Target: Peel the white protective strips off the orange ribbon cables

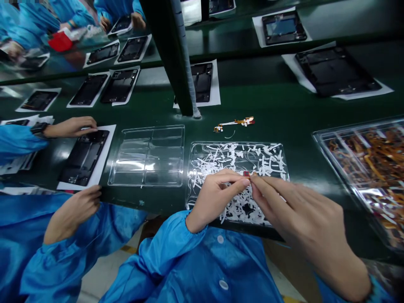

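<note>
My left hand [217, 195] and my right hand [303, 223] meet over a clear plastic tray [280, 147] full of white paper scraps. Both pinch a tiny red and dark part [246, 174] between thumb and fingertips, just above the scraps. Both hands are closed in a pinch on it. A small orange and white flex cable [235, 123] lies on the green table beyond the tray.
An empty clear tray [148, 155] lies left of mine. A tray of orange flex cables [369, 168] stands at the right. A co-worker's hands [74, 126] rest at a black tablet frame on white paper [85, 155]. More frames lie behind, past a dark post [173, 63].
</note>
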Available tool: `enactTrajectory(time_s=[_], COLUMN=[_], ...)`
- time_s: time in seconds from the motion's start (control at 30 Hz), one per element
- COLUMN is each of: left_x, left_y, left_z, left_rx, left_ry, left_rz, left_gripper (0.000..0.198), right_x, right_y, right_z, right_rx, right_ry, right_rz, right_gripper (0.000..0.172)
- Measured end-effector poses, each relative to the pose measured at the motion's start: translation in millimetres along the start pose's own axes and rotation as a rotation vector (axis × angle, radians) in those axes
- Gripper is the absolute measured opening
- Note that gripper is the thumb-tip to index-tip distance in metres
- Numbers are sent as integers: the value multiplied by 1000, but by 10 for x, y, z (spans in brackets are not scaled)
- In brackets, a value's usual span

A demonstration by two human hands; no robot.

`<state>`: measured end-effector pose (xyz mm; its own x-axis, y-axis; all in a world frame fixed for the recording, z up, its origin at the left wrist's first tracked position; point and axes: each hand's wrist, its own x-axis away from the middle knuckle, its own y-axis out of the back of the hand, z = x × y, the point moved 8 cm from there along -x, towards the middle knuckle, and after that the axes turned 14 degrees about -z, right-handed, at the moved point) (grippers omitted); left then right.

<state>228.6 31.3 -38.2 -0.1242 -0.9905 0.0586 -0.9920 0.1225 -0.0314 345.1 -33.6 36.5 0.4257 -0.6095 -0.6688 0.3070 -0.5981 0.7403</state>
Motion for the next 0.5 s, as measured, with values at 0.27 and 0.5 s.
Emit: enactTrajectory(time_s=[0.27, 0.5], left_x=[51, 28], left_y=[-25, 711], left_z=[-109, -660], left_rx=[-146, -386], left_ry=[-97, -296], left_rz=[14, -5], left_gripper=[14, 13], right_x=[-19, 218], right_y=[-111, -121], right_z=[-18, -649], right_rx=[142, -107], right_ry=[-65, -373], right_rz=[-29, 190], right_gripper=[9, 25])
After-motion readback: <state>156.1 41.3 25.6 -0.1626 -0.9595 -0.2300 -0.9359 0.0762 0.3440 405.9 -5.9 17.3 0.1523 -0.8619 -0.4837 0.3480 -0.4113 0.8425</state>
